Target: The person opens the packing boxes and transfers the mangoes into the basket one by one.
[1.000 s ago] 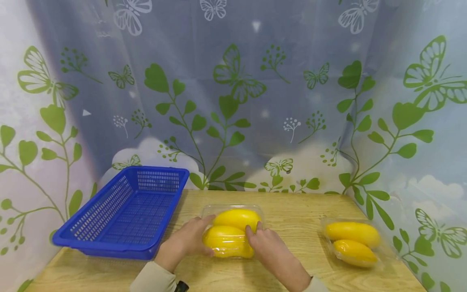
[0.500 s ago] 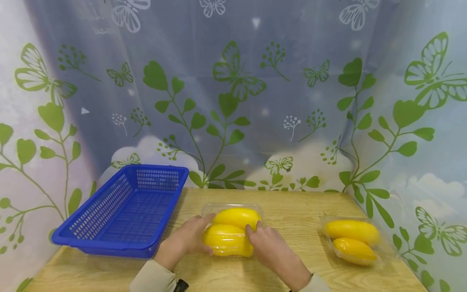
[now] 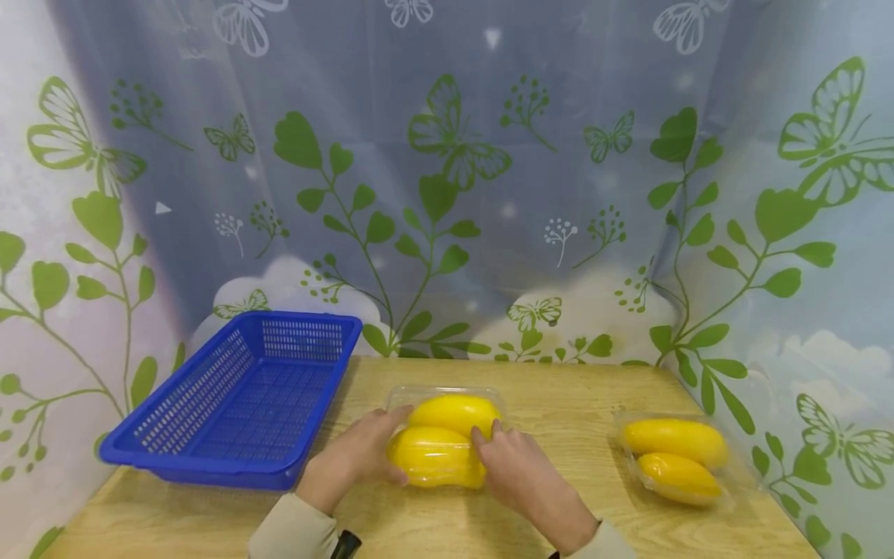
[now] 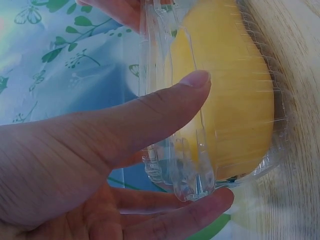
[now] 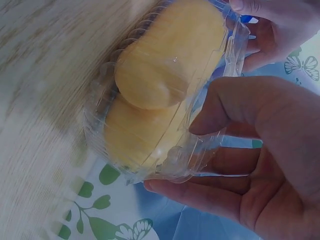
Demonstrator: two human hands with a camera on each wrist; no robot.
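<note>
A clear plastic clamshell box (image 4: 192,187) with two yellow mangoes (image 3: 454,414) inside sits on the table in front of me. My left hand (image 3: 352,458) grips its left end, thumb over the plastic and fingers around the edge, as the left wrist view shows. At the opposite end, my right hand (image 3: 524,473) holds the box, its thumb bent against the lid side and fingers beneath the rim in the right wrist view. Whether the lid is fully fastened cannot be told.
To the left stands a blue perforated plastic basket (image 3: 202,463) with nothing visible in it. A second clear box (image 3: 729,485) with two yellow mangoes lies at the right of the wooden table (image 3: 559,388). A butterfly-patterned curtain (image 3: 531,256) hangs behind.
</note>
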